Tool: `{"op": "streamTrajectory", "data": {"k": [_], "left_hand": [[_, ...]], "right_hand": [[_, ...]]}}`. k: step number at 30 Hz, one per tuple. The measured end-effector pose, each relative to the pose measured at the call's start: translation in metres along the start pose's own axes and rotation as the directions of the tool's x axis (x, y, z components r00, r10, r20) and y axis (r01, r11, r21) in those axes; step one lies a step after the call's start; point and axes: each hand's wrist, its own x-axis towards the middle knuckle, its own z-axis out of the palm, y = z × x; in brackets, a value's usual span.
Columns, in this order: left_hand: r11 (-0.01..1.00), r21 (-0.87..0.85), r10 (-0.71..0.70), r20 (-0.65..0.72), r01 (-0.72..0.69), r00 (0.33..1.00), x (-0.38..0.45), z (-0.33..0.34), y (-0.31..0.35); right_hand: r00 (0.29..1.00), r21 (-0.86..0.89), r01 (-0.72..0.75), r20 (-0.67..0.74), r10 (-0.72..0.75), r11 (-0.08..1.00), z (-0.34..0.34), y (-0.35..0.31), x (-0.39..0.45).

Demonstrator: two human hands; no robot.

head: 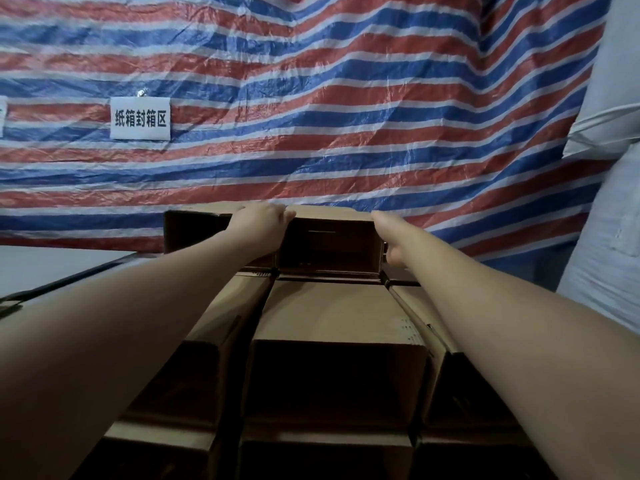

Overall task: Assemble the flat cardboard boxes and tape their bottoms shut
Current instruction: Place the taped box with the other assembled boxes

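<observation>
Your two hands are on the open cardboard box [329, 237] at the far end of the stack, its dark open mouth turned toward you. Your left hand [265, 221] lies over the box's top edge, fingers curled down across the far rim so they grip the upper panel. Your right hand [389, 237] is at the box's right wall, thumb up near the top corner and fingers wrapped round the wall's front edge, gripping it; the fingertips are hidden behind the cardboard. Between your hands the inside of the box is in shadow, with a thin pale line on its back panel.

Just left of your left hand, another box [194, 230] stands beside the one you hold, touching it or nearly so.

Below your grip, nearer to you, more assembled boxes [332, 375] sit packed in rows, open ends facing you, the middle row running straight under your forearms. A strip of small holes shows on the box edge under your right forearm.

Beyond your hands hangs a tarp [311, 98] striped red, blue and white, wrinkled and shiny. Up and to the left of your left hand, a white sign [140, 118] with black characters is fixed to it. Far off to the right of your right hand stand pale wrapped bundles [609, 168]. Low to the left of your left arm is a grey surface [52, 268] with a dark edge.
</observation>
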Motion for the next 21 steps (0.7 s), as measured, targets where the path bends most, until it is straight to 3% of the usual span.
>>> {"op": "streamTrajectory", "data": {"k": [6, 11, 15, 21], "left_hand": [[1.0, -0.012, 0.023, -0.064, -0.024, 0.998, -0.008, -0.013, 0.002], [0.995, -0.067, 0.067, -0.105, -0.075, 0.992, -0.022, -0.063, 0.003], [0.982, -0.157, 0.08, -0.153, -0.105, 0.985, -0.05, -0.111, 0.006], [0.958, -0.249, 0.095, -0.203, -0.145, 0.975, -0.131, -0.165, 0.012]], "right_hand": [[0.993, -0.072, 0.005, -0.116, -0.014, 0.997, -0.008, -0.013, -0.017], [0.97, -0.093, 0.074, -0.226, -0.094, 0.993, -0.012, -0.04, -0.043], [0.926, -0.106, 0.21, -0.298, -0.233, 0.972, -0.005, -0.057, -0.081], [0.872, -0.082, 0.386, -0.291, -0.393, 0.919, 0.014, -0.06, -0.16]]}}
